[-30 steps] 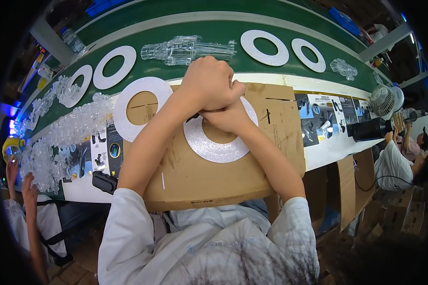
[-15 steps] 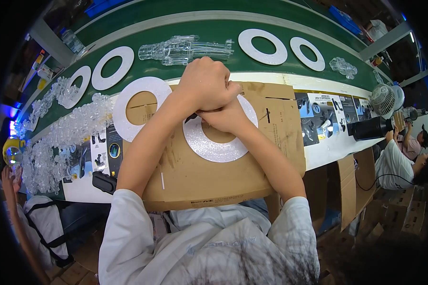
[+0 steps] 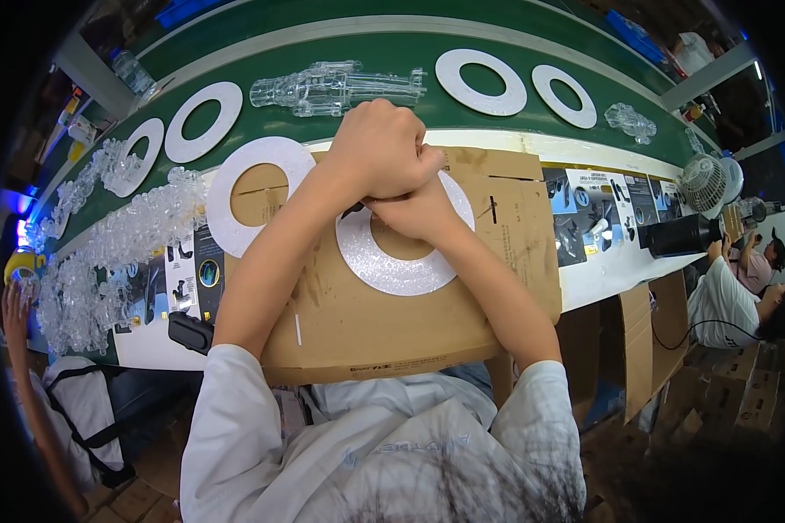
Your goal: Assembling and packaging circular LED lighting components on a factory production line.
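My left hand (image 3: 377, 144) is curled into a fist, just beyond my right hand (image 3: 412, 212), and the two touch. My right fingers are bent under the left fist. A small dark tip pokes out beside them; the rest of what they grip is hidden. Below both hands a white speckled ring (image 3: 392, 272) lies flat on a sheet of brown cardboard (image 3: 384, 327), its far part covered by my hands. Left of it, a second white ring (image 3: 227, 213) overlaps the cardboard's edge, partly behind my left forearm.
Beyond the table runs a green belt (image 3: 371, 57) carrying a clear plastic assembly (image 3: 336, 89) and several white rings. Clear plastic parts (image 3: 87, 270) are heaped at left, near another person's hand (image 3: 14, 309). A black case (image 3: 189, 333), a black cylinder (image 3: 685, 235) and a fan (image 3: 705, 183) stand around.
My hands stay nearly still over the ring. The rings and clear assembly on the belt's left side have shifted slightly left. The other person's hand at left has moved up with fingers straighter.
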The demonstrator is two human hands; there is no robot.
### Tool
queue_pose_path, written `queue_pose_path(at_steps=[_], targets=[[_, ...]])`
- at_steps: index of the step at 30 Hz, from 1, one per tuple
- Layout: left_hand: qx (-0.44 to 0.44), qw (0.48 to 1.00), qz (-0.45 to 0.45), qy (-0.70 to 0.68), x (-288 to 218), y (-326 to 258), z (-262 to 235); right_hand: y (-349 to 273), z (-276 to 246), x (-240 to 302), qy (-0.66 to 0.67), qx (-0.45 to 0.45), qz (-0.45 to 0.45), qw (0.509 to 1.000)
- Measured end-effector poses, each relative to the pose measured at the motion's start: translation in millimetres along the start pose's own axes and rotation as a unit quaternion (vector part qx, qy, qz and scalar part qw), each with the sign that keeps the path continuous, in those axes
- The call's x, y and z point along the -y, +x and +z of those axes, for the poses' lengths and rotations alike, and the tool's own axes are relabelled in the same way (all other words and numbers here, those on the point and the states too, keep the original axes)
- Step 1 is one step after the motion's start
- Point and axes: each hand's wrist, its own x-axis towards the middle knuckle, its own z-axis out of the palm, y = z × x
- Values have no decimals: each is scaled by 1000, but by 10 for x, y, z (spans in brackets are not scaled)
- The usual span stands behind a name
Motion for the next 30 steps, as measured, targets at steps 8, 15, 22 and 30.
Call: queue_pose_path(at_steps=[8, 15, 22, 30], targets=[[-46, 998, 18, -38, -64, 7, 4, -23, -51, 68, 12, -51, -31, 998], [-63, 996, 12, -69, -151, 13, 32, -88, -159, 94, -65, -5, -50, 997], [-59, 996, 14, -64, -106, -21, 56, -100, -133, 88, -41, -10, -16, 999], [-67, 995, 12, -70, -85, -1, 94, -81, -140, 90, -23, -5, -38, 999]])
